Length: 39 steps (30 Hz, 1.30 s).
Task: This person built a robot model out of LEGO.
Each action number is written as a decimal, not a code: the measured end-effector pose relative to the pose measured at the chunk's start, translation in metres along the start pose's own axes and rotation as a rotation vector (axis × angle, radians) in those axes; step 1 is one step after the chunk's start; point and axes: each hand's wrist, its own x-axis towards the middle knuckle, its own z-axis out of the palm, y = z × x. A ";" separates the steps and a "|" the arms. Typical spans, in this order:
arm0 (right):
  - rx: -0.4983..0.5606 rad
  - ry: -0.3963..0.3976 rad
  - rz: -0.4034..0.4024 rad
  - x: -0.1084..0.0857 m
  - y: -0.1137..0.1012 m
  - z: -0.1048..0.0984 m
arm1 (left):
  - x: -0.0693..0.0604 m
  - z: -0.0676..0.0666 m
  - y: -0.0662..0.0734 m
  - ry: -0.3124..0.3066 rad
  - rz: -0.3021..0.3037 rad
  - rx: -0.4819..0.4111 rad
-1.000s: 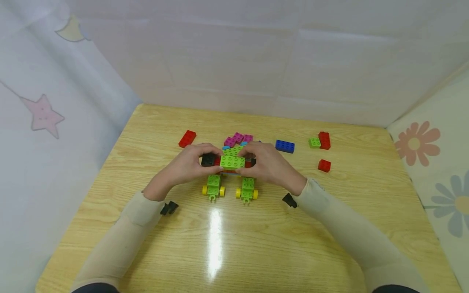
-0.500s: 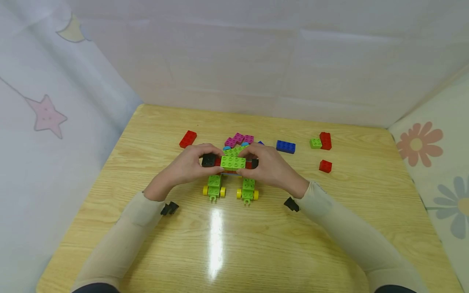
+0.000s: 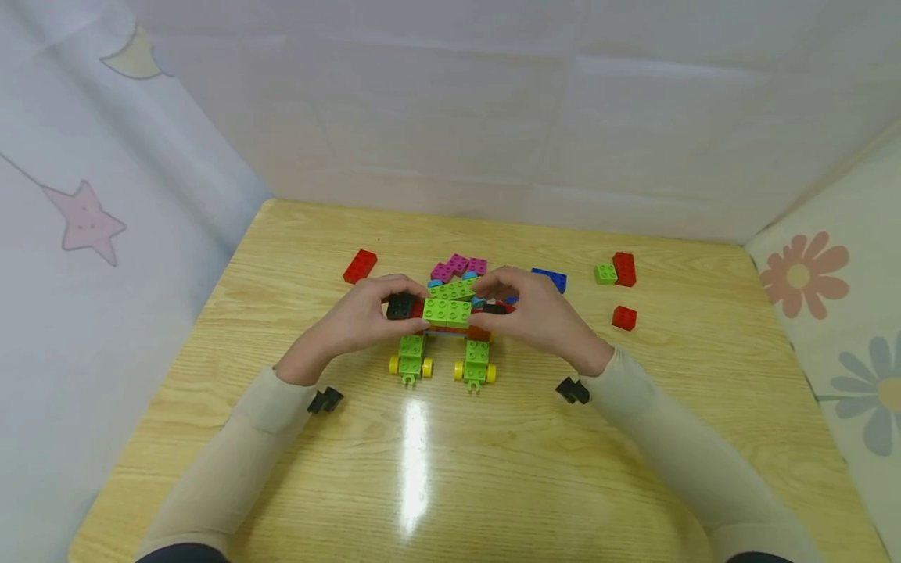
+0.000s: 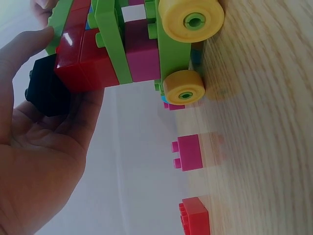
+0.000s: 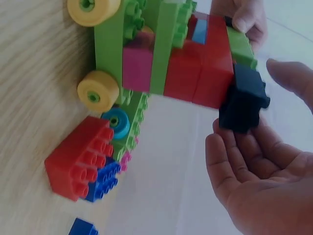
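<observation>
A toy-brick build stands on two green wheeled bases (image 3: 476, 360) with yellow wheels. On its top lies a light green brick (image 3: 447, 313) over red bricks (image 5: 215, 63). A black brick (image 3: 400, 306) juts out at the left end, another black brick (image 5: 242, 98) at the right. My left hand (image 3: 366, 313) pinches the left end of the green brick, its fingers passing behind the black brick. At the right end, my right hand (image 3: 538, 313) is around the black brick; in the right wrist view its thumb stands apart from the build and its fingers are loosely extended.
Behind the build are a green studded piece (image 3: 452, 290) and pink bricks (image 3: 457, 264). A red brick (image 3: 360, 266) lies back left. Further right are a blue brick (image 3: 552, 279), a red brick (image 3: 623, 317) and a green-red pair (image 3: 623, 269). Black pieces (image 3: 325, 400) lie near both forearms.
My right hand has loosened from the green brick and shifted right, now partly covering the blue brick. The left hand and the build have stayed in place.
</observation>
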 end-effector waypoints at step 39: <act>-0.006 0.137 0.229 0.013 0.127 -0.064 | -0.001 0.000 0.003 -0.010 -0.028 0.008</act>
